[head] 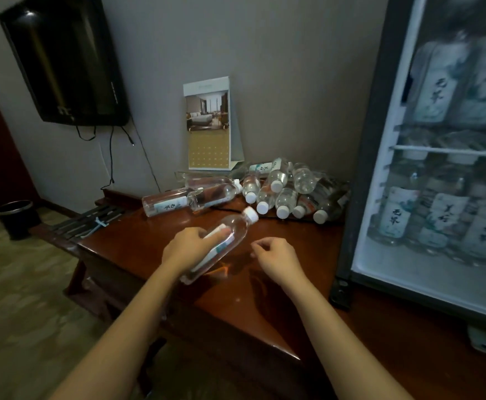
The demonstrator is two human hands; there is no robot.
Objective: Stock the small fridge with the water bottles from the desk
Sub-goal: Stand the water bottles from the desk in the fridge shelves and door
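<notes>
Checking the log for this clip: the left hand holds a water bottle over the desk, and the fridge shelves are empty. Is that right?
Not quite. The left hand does hold a water bottle over the desk, but the fridge is not empty: the head view shows labelled bottles standing on both its shelves.

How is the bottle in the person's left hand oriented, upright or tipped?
Tipped: the bottle lies slanted in the left hand, cap pointing away.
</notes>
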